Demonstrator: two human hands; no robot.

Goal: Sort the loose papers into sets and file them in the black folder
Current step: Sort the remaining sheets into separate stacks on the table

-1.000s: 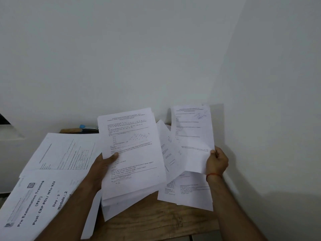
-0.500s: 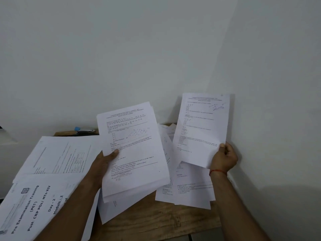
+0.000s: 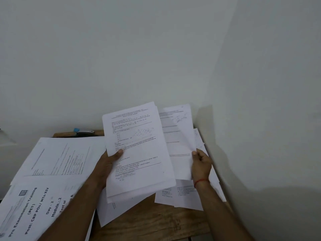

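My left hand (image 3: 108,162) grips a stack of printed papers (image 3: 137,153) by its left edge, thumb on the top page, held up over the wooden table (image 3: 156,221). My right hand (image 3: 201,163) pinches a single printed sheet (image 3: 177,136) at its right edge; that sheet now lies close beside the stack, its left part tucked behind it. More loose papers (image 3: 184,197) lie on the table under my right hand. The black folder is not in view.
Large printed sheets (image 3: 57,159) and a booklet titled "Pre Examination Training" (image 3: 34,211) cover the table's left side. A stapler with a blue end (image 3: 84,131) rests at the table's back edge. White walls close in behind and on the right.
My right hand has swung its single sheet leftward and down from near the right wall toward the stack in my left hand. The left hand and its stack have stayed about where they were.
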